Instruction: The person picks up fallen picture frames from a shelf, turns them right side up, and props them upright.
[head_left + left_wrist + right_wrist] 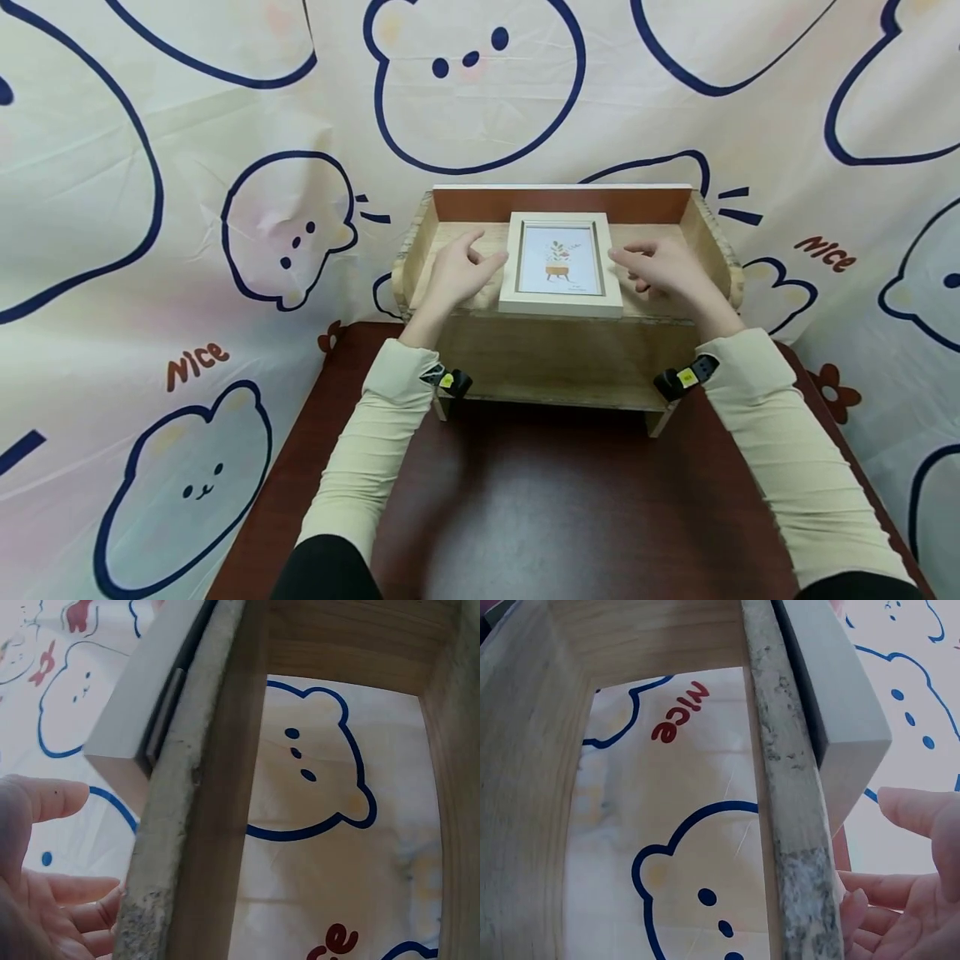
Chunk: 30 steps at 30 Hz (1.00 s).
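Table (525, 525): dark red-brown, sheen noted | Backdrop cloth (300, 121): pale, creased | Bears (480, 112): blue-outlined | Lettering (197, 365): "Nice", red-brown | Flower (834, 394): red-brown

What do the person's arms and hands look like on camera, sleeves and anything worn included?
The left hand and right hand wear no gloves. The left sleeve and right sleeve are pale cream and wrinkled, with black fabric nearer the body. A small black device sits at each wrist, left device and right device, each with a yellow patch.
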Tool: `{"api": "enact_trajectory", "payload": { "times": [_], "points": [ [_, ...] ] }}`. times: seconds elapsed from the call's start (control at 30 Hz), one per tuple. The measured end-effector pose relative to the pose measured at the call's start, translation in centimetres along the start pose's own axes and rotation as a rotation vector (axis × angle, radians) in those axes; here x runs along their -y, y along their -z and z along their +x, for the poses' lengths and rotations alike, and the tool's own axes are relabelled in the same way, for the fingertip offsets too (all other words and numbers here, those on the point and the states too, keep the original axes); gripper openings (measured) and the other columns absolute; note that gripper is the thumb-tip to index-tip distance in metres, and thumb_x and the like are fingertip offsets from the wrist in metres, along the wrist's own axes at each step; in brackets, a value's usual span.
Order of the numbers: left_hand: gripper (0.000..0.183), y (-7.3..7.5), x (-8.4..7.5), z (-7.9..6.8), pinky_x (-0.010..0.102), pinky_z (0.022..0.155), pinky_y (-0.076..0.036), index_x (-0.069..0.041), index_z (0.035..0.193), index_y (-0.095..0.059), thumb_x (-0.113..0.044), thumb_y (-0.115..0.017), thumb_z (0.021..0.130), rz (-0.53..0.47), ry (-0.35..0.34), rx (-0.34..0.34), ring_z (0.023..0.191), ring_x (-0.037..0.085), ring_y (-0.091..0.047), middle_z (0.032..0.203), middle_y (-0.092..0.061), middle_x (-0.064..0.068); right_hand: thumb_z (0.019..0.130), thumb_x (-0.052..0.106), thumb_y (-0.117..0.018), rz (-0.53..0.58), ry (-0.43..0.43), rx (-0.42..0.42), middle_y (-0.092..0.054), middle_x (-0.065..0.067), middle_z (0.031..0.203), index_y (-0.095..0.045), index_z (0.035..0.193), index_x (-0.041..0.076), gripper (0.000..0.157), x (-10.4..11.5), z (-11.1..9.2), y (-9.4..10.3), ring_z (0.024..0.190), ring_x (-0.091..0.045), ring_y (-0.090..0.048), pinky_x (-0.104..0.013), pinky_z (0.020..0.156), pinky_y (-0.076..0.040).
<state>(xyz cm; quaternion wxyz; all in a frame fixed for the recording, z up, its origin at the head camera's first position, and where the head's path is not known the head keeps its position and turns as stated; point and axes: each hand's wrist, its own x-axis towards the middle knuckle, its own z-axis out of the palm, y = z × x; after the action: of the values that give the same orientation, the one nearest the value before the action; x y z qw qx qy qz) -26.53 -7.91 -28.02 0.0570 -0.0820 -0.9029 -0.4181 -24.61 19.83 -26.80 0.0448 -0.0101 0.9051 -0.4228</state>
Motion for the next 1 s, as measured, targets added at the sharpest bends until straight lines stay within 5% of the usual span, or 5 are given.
{"api": "enact_trajectory", "payload": {
  "times": [0.23,0.47,0.73,1.0],
  "points": [
    [0.061,-0.6,-0.1,1.3,0.031,0.069,-0.049,-0.007,0.137,-0.043,-0.037,-0.06,0.087,-0.013,-0.001,0.058,0.081,0.022,-0.062,0.103,-0.063,0.014,0.089,0.045,-0.052,-0.125,-0.035,0.009,-0.053,-0.011,0.088,-0.044,0.132,-0.003,0.065,0.7,0.8,-0.2,0.053,-0.01,-0.047,-0.024,0.046,-0.034],
    [0.057,-1.0,-0.2,2.1,0.029,0.071,-0.049,-0.004,0.131,-0.049,-0.036,-0.061,0.086,0.02,0.017,0.092,0.092,0.02,-0.061,0.117,-0.059,0.014,0.09,0.044,-0.051,-0.196,-0.037,0.064,-0.045,-0.004,0.063,-0.044,0.132,-0.004,0.064,1.0,1.5,-0.2,0.052,-0.013,-0.041,-0.025,0.047,-0.031],
    [0.041,-1.1,-0.5,2.6,0.027,0.068,-0.045,-0.007,0.117,-0.063,-0.033,-0.063,0.085,0.062,-0.017,0.167,0.082,0.018,-0.057,0.102,-0.065,0.011,0.088,0.043,-0.054,-0.153,0.023,0.109,-0.035,0.004,0.047,-0.061,0.094,0.002,0.042,1.0,1.7,-0.3,0.044,-0.011,-0.03,-0.025,0.044,-0.025],
    [0.044,-1.2,-0.8,2.6,0.032,0.081,-0.044,-0.008,0.119,-0.062,-0.031,-0.065,0.081,0.114,-0.024,0.201,0.092,0.019,-0.054,0.111,-0.063,0.01,0.087,0.039,-0.059,-0.163,-0.019,0.119,-0.039,0.005,0.052,-0.063,0.107,0.002,0.043,1.3,1.8,-0.5,0.047,-0.012,-0.031,-0.025,0.045,-0.026]
  ]
}}
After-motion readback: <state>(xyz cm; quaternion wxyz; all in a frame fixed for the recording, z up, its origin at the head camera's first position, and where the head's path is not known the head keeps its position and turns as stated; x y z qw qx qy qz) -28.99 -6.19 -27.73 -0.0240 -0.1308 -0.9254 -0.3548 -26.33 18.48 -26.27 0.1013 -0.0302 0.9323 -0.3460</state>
